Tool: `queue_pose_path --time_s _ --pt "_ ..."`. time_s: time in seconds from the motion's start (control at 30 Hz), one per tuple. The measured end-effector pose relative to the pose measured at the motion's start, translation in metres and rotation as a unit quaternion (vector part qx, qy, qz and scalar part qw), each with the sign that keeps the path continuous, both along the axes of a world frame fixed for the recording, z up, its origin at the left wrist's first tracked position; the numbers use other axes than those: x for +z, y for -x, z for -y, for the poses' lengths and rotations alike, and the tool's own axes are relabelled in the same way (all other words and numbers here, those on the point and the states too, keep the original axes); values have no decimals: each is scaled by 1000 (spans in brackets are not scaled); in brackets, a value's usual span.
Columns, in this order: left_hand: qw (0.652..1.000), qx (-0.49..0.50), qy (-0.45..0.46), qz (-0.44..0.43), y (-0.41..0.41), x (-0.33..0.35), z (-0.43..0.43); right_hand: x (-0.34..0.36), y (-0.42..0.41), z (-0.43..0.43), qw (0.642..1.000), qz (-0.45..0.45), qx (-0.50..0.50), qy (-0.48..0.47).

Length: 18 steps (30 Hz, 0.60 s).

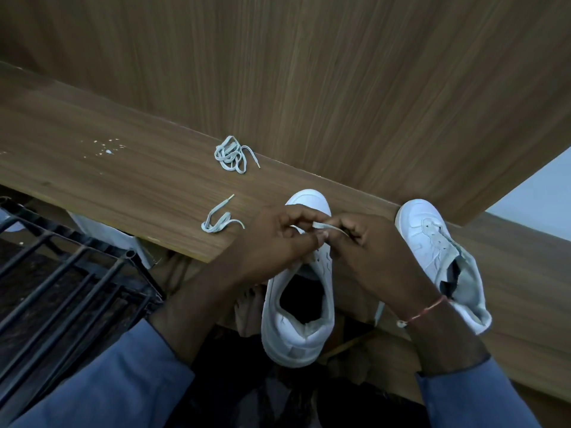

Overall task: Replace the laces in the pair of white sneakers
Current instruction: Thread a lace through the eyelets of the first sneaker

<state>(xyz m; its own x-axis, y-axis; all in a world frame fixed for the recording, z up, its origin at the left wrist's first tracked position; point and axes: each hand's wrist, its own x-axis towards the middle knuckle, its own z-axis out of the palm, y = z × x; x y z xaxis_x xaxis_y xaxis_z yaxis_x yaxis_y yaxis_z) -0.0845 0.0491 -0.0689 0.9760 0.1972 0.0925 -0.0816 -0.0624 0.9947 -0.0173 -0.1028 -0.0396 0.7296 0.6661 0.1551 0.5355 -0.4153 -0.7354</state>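
Both hands meet over the near white sneaker point(298, 307), which sits toe-away on the wooden shelf point(123, 186) with its heel overhanging the front edge. Left hand point(278, 242) and right hand point(370, 251) each pinch the same pale lace point(324, 226), stretched short between their fingertips above the eyelets. Whether the lace is through an eyelet can't be told; fingers cover that spot. Second sneaker point(438, 251) lies just right of the right hand, unlaced, tongue flopped out. Two loose laces on the shelf to the left: a bundled lace point(230, 156) near the back panel, and a short lace piece point(216, 219) close to the left hand. Red thread bracelet point(426, 310) on right wrist. Blue sleeves point(123, 381). Black metal rack point(61, 273) lower left.
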Motion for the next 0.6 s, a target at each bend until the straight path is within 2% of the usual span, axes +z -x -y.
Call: queue_pose_path --time_s 0.1,0.2,0.33,0.4,0.47,0.53,0.6 --pt "999 35 -21 30 0 4 -4 1 1 -2 1000 -25 3 -7" --pt "991 126 -29 26 -2 1 -8 2 2 1 995 -90 -14 -27" --pt "943 332 37 -1 -5 -4 -36 -1 1 9 985 -148 -68 -59" --pt "924 373 88 -19 -6 -10 -49 -6 0 10 984 -152 -80 -47" --pt "917 385 92 -51 -8 -16 -53 -11 1 9 980 -175 -80 -46" --pt "920 384 40 -69 -5 -15 -48 -13 4 5 972 -207 -74 -80" --pt "919 372 -108 -71 -2 -11 -36 -13 7 0 965 -215 -74 -129"
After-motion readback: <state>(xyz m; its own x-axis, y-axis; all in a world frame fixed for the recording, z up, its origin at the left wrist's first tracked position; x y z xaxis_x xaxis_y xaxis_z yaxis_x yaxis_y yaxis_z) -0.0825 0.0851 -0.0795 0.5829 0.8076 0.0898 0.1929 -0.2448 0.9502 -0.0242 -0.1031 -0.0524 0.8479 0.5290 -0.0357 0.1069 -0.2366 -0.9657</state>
